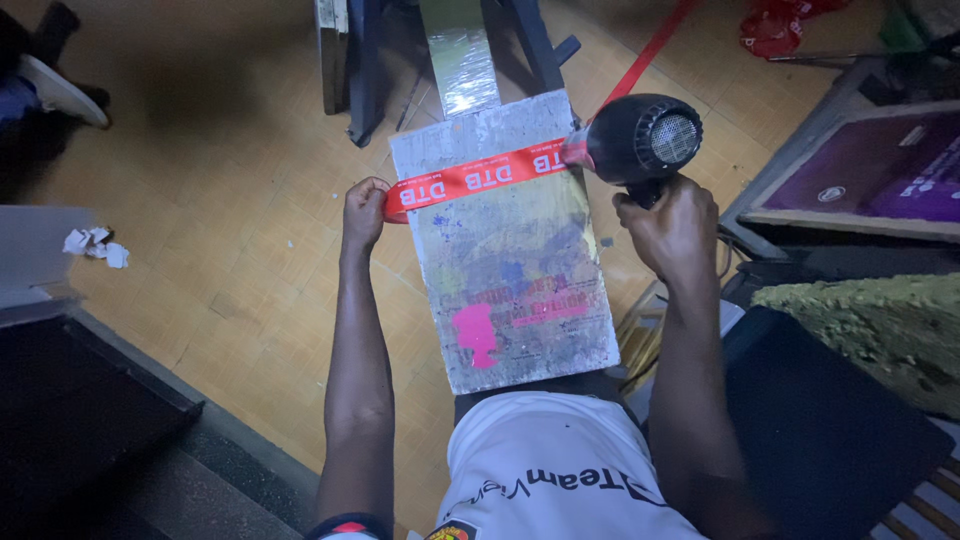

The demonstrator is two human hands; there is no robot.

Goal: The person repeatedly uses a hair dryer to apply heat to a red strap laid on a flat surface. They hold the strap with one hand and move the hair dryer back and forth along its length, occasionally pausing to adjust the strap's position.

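left hand [364, 212] pinches the end of the red ribbon [470, 178] at the board's [520, 330] left edge | ribbon lies flat across the board top, white lettering | pink print patch lower down | right hand [672, 225] clenched on black hair dryer [640, 138] at ribbon's right end | risk: heat held close may scorch or curl ribbon

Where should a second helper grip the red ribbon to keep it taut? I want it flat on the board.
Take the red ribbon at its right end, coming from the board's right edge below the black hair dryer. The left hand already pinches the left end.
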